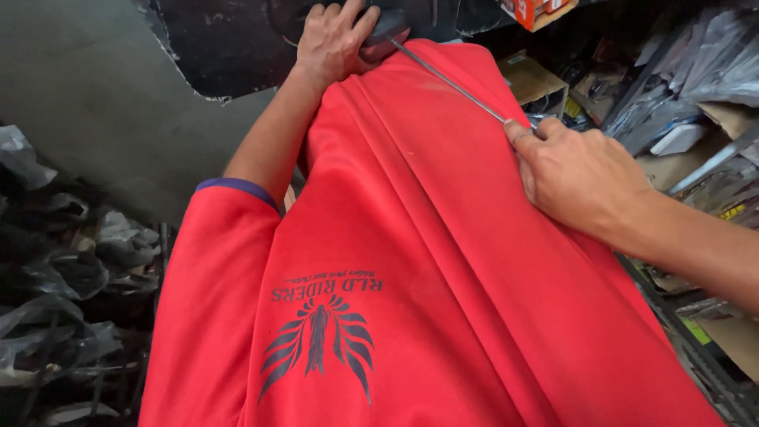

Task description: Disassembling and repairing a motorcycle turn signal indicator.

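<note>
Head view, looking down my red shirt [443,261]: at twelve o'clock my left hand [336,39] grips a dark rounded part [385,32]. At two o'clock my right hand [581,178] pinches a thin metal rod [451,81] running between them, beside cluttered shelves [680,119].

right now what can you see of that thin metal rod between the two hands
The thin metal rod is straight, slim and grey, steel by the look. It slants across the red shirt. Its upper end meets a dark rounded part under the left hand; its lower end vanishes into the right hand, which grips it.
</note>
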